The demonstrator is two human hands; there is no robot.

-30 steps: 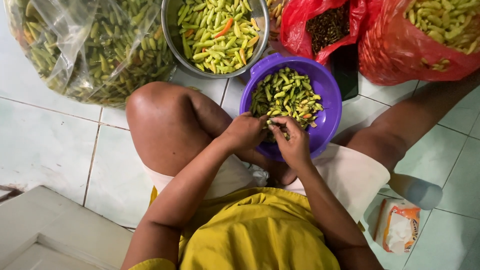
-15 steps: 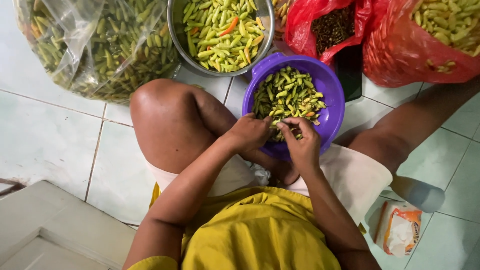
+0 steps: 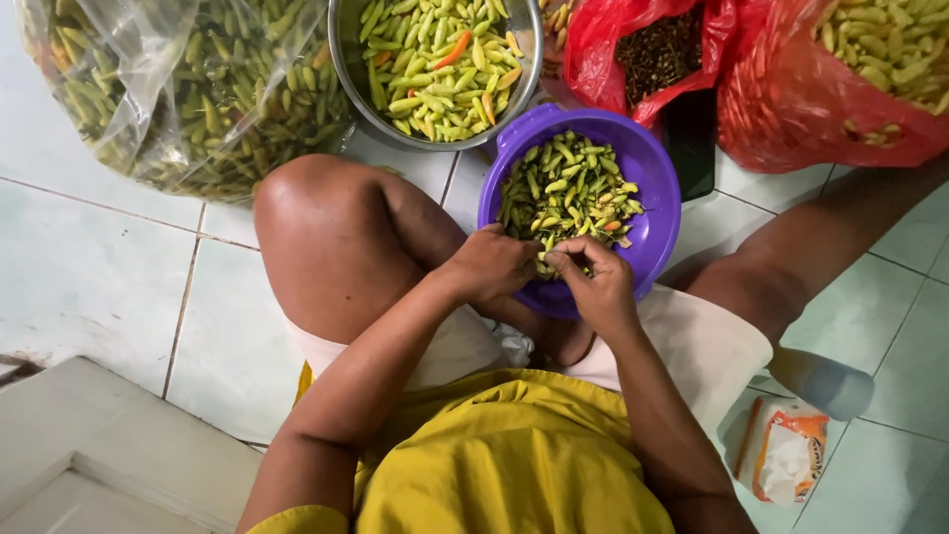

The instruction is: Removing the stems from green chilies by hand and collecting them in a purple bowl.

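Observation:
A purple plastic bowl (image 3: 656, 168) full of small green chillies (image 3: 568, 188) stands on the tiled floor between my legs. My left hand (image 3: 491, 263) and my right hand (image 3: 596, 284) meet over the bowl's near rim. Both pinch a green chilli (image 3: 543, 261) between their fingertips. My raised left knee (image 3: 314, 213) is beside the left hand.
A metal bowl (image 3: 351, 74) of stemless green chillies stands beyond the purple one. A clear bag of chillies (image 3: 198, 89) lies at far left. Two red bags (image 3: 761, 99) sit at far right, one with dark stems, one with chillies. A small packet (image 3: 788, 456) lies by my right leg.
My hands have stayed at the bowl's near rim, with only small finger movements. The view has shifted slightly.

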